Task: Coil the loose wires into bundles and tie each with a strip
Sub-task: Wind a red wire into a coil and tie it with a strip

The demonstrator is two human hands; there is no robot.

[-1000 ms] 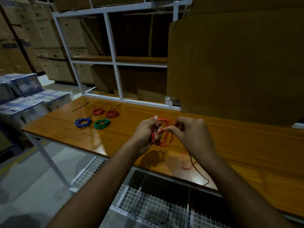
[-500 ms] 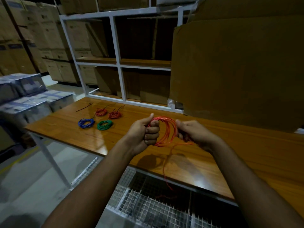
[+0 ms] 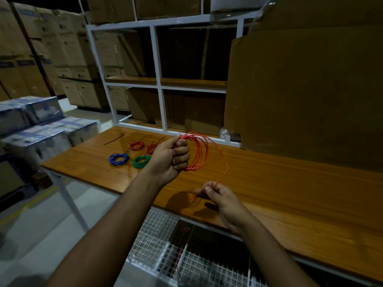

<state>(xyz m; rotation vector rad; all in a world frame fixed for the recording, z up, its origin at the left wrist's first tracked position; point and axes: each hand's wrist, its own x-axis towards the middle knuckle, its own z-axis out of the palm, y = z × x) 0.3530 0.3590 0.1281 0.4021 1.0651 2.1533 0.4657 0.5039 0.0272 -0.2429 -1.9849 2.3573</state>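
1. The left hand [image 3: 169, 157] is clenching the orange wire coil [image 3: 196, 152] in a fist, holding it above the wooden table [image 3: 290, 183].
2. The right hand [image 3: 220, 198] is pinching the wire's free tail [image 3: 224, 172] between thumb and fingertips, nearer the table's front edge.
3. Step in hand: winding, apparently near the last loop.
4. Next move, by judgement: lay the tail onto the coil, then fetch the dark strip [image 3: 114, 139] lying beyond the blue bundle [image 3: 118, 159] and green bundle [image 3: 141, 161].
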